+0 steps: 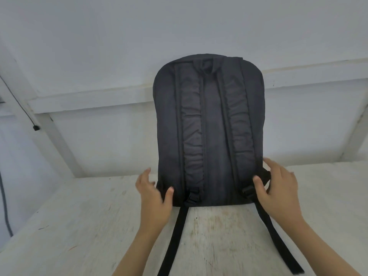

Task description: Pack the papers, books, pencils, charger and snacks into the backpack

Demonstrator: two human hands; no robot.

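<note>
Head view: backpack (209,126) upright on the counter (79,226), leaning back on the wall (99,46), long axis vertical, strap side facing forward. Left hand (153,204) at the lower left corner, thumb on the fabric, fingers (146,174) spread beside the edge; too blurred to tell if grasping. Right hand (278,188) at the lower right corner, pinching the edge. Both equally near. Probably needs turning to reach the opening, hidden here.
</note>
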